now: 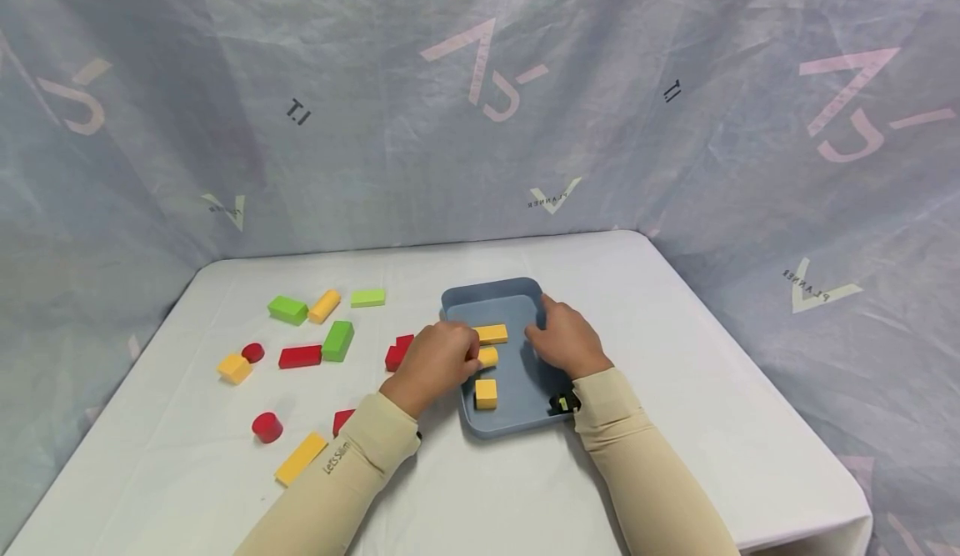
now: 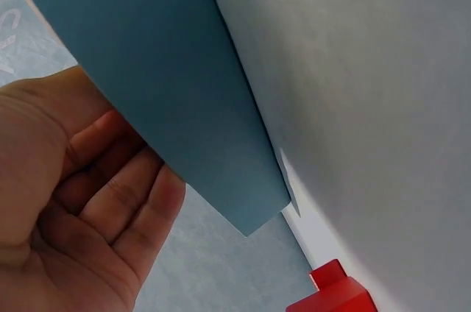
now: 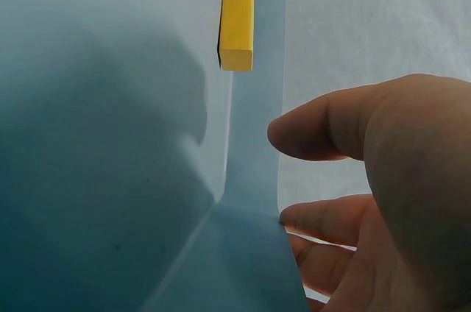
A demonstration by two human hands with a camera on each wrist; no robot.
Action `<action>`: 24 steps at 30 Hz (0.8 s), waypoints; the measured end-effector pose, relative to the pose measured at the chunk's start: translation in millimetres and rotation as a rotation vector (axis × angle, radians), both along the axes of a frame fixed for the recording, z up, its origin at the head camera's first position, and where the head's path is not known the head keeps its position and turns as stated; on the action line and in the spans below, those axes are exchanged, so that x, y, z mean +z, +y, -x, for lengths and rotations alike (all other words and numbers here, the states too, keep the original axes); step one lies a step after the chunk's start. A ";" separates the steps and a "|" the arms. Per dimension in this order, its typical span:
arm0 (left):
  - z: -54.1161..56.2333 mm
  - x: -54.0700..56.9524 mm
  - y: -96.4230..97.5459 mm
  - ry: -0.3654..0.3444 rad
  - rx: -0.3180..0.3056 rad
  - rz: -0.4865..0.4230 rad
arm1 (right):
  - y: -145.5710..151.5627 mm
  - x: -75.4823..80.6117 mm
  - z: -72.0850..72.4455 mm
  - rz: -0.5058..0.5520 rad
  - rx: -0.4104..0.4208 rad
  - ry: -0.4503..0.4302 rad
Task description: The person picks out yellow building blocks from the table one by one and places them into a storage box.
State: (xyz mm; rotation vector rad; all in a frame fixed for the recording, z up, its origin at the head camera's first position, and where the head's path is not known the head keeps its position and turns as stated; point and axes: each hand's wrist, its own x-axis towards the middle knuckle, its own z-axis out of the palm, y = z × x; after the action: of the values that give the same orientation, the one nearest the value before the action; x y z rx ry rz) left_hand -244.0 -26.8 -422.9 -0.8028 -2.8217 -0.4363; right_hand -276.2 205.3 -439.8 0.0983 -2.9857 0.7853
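A blue-grey tray lies between both hands and holds several yellow blocks. My left hand reaches over its left rim, thumb and forefinger pinching the near end of a yellow cylinder. In the left wrist view, the tray wall hides those fingertips, while the other fingers curl outside it. A yellow bar and a yellow cube sit beside the cylinder. At the right rim is my right hand, its thumb over the inner side and its fingers outside, spread apart.
Left of the tray lie green blocks, red blocks, red cylinders and yellow blocks. A red block is close to the left hand. A small black device shows by the right cuff. A grey curtain stands behind the table.
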 end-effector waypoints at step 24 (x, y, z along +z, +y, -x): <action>-1.5 -1.5 1.8 -0.006 -0.007 0.021 | 0.6 1.6 0.3 0.004 0.009 -0.008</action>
State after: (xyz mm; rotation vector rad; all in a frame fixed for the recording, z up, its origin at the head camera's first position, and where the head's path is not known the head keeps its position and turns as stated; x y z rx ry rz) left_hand -242.5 -24.9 -424.4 -0.8167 -2.8351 -0.4111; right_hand -276.5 205.9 -438.2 0.1092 -2.9936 0.7939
